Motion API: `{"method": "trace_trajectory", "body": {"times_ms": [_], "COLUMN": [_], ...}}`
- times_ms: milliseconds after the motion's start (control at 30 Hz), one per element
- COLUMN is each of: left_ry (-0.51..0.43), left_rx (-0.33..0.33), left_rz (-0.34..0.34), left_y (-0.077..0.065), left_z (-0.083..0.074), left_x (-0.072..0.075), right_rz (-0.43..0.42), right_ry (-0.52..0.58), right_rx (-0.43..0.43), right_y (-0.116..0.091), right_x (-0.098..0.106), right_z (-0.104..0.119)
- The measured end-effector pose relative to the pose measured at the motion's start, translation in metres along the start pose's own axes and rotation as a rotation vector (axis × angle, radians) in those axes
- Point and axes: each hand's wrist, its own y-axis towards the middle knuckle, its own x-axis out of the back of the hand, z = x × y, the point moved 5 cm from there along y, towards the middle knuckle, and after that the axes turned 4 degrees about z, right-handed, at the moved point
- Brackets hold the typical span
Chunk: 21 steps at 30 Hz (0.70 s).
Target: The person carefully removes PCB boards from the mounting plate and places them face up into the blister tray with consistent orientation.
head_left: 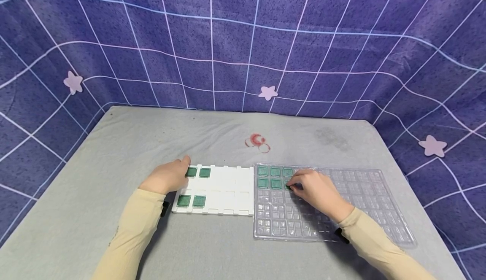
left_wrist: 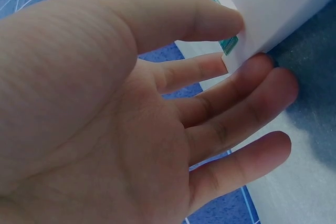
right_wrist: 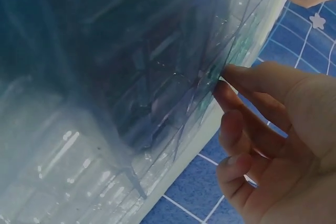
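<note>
My left hand (head_left: pixel 171 176) holds the left end of a white tray (head_left: pixel 228 187), its thumb over the edge and fingers along the side in the left wrist view. Small square green circuit boards, such as one at the near left (head_left: pixel 184 200), lie in the tray's left part, in a far pair and a near pair. To the right, my right hand (head_left: pixel 317 191) pinches a green circuit board (head_left: pixel 288 186) between thumb and index finger, at a pocket of the clear plastic tray (head_left: pixel 279 232). The fingertips partly hide this board. Several more boards (head_left: pixel 276 184) sit in the clear tray's far left pockets.
Both trays lie side by side on a grey cloth-covered table (head_left: pixel 212 246), their edges meeting. Red ring marks (head_left: pixel 258 141) show on the cloth behind them. A purple curtain (head_left: pixel 228 44) with a grid pattern and stars surrounds the table's back and sides.
</note>
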Motion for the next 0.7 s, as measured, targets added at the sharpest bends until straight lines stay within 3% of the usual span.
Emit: {"method": "trace_trajectory", "body": {"times_ms": [200,700], "left_ry": [0.005,-0.001], "left_rx": [-0.004,-0.009], "left_rz": [-0.002,-0.008], "left_y": [-0.0003,-0.0002], "left_z": [0.0007,0.0006], "left_x": [0.0002,0.0003], "right_rz": [-0.046,-0.054], "right_ry": [0.038,0.036], "right_rx": [-0.026,-0.046], "right_y": [-0.0003,0.0014], "right_x": [0.0025,0.0079], "right_z": [-0.0028,0.0047]}}
